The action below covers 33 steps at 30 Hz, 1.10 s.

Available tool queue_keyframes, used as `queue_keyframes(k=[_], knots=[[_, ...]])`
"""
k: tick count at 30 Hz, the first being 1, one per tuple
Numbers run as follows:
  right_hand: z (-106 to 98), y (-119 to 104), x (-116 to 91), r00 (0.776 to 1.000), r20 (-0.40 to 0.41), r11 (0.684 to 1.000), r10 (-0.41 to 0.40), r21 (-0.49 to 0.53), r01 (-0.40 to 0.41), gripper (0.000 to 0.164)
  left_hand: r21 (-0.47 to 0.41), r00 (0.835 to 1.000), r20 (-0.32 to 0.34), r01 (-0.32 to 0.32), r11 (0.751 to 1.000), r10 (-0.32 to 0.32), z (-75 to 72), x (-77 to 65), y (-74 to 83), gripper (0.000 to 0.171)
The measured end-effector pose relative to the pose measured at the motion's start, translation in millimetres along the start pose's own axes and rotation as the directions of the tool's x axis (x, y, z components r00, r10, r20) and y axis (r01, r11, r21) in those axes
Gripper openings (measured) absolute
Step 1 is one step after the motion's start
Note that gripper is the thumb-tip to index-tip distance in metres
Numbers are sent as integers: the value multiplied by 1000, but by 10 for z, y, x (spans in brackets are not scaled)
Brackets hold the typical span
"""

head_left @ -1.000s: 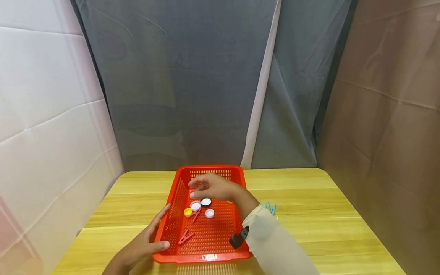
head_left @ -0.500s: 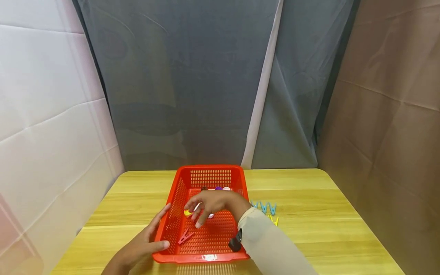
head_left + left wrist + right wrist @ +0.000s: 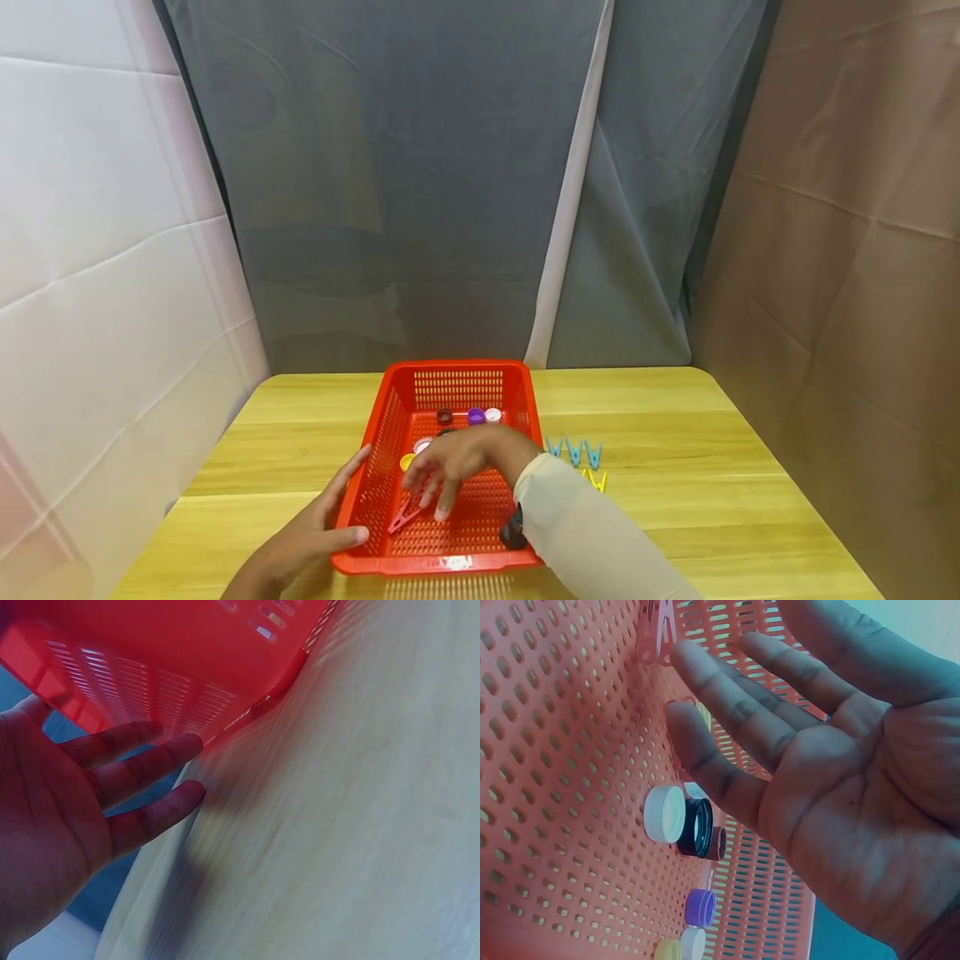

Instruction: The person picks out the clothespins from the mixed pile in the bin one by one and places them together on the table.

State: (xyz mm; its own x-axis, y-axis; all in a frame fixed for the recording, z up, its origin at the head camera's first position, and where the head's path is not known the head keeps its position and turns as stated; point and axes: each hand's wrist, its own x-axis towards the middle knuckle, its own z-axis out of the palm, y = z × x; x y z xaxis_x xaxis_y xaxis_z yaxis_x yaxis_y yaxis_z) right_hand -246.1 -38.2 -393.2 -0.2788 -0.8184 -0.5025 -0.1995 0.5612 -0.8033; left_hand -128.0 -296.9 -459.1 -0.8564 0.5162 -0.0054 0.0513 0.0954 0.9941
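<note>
A red plastic basket (image 3: 480,562) with a perforated floor stands on the table. My left hand (image 3: 311,533) rests against its left side, fingers straight and thumb at the near rim; the left wrist view shows those fingers (image 3: 150,761) spread beside the basket wall. Inside the basket, my right hand (image 3: 453,462) hovers with loosely bent fingers and nothing held. Close to its fingertips lies a pink clothespin (image 3: 405,517). Bottle caps lie around the hand: a yellow cap (image 3: 407,462), a brown cap (image 3: 445,416), a purple cap (image 3: 476,415), a black cap (image 3: 697,826) and white caps (image 3: 664,814).
On the wooden table (image 3: 675,500), right of the basket, three blue clothespins (image 3: 574,452) stand in a row with yellow clothespins (image 3: 597,480) nearer. Grey cloth (image 3: 450,208) hangs behind the table.
My right hand has moved from the far half of the basket toward its near part, over the pink clothespin, uncovering the caps at the back. My left hand has stayed put.
</note>
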Motion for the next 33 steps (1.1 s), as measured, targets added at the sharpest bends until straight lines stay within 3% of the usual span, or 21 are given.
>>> queue_keyframes(k=[14,25,33], knots=[[23,-27,4,989,79,992,127,-19,-126,60,8,1000,-2,22,1000,-22,-4,-8,7,93],[34,-4,19,983,114,989,146,-12,-146,60,3,999,-23,32,999,-32,16,-5,12,92],[24,0,47,981,93,984,168,-71,-162,60,-5,998,-31,53,999,-53,16,-7,14,92]])
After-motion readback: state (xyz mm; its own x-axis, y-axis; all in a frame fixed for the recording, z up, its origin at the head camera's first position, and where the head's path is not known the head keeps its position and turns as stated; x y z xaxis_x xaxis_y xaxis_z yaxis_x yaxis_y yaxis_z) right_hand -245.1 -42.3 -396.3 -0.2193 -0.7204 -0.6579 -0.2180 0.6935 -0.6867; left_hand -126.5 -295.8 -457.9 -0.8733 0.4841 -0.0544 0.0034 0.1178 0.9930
